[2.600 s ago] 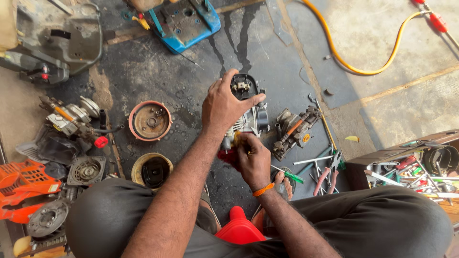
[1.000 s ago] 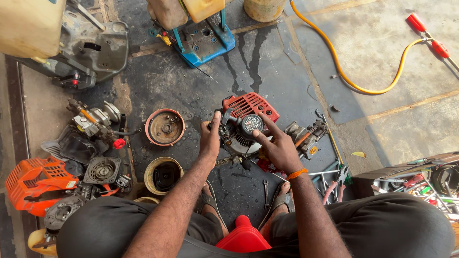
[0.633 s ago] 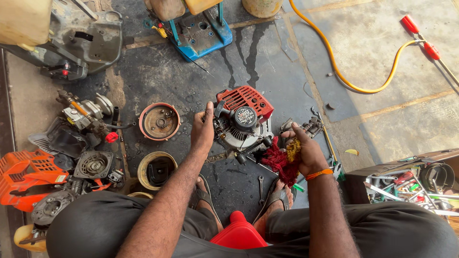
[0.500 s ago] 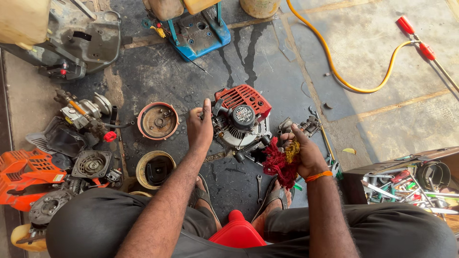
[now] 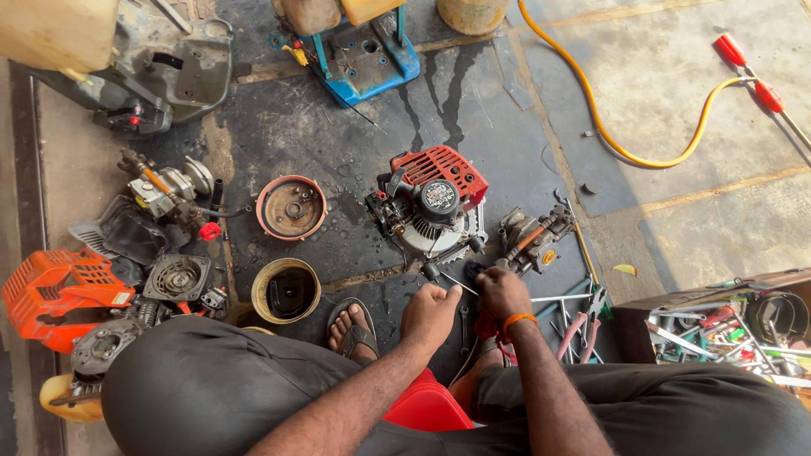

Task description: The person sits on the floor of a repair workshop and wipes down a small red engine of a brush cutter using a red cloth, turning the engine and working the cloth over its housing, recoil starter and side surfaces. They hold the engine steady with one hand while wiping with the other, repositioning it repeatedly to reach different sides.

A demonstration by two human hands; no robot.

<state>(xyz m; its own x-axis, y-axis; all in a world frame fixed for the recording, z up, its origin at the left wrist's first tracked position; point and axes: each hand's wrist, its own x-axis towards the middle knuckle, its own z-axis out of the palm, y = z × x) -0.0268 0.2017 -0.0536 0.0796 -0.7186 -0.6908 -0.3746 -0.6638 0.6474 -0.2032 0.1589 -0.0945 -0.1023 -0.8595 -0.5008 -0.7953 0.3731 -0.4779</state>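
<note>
Small two-stroke engine with the red slatted metal cover point(image 5: 435, 198) sits on the dark oily floor point(image 5: 321, 127), straight ahead of the person's knees. I'd guess it's hefty for its size, rigid, and greasy enough to slip, so the cover edges or crankcase body look like safer grabs than the thin fins. Off to the side: orange plastic engine shroud point(image 5: 55, 287), round rusty recoil housing point(image 5: 291, 207), yellow hose point(image 5: 608, 127). Grey carburettor block point(image 5: 532, 241) lies just beside the engine. Left hand point(image 5: 429, 311) is curled closed around a slim screwdriver point(image 5: 443, 277) just below the engine. Right hand point(image 5: 501, 291) is closed too, pinching something small and dark; can't tell what.
</note>
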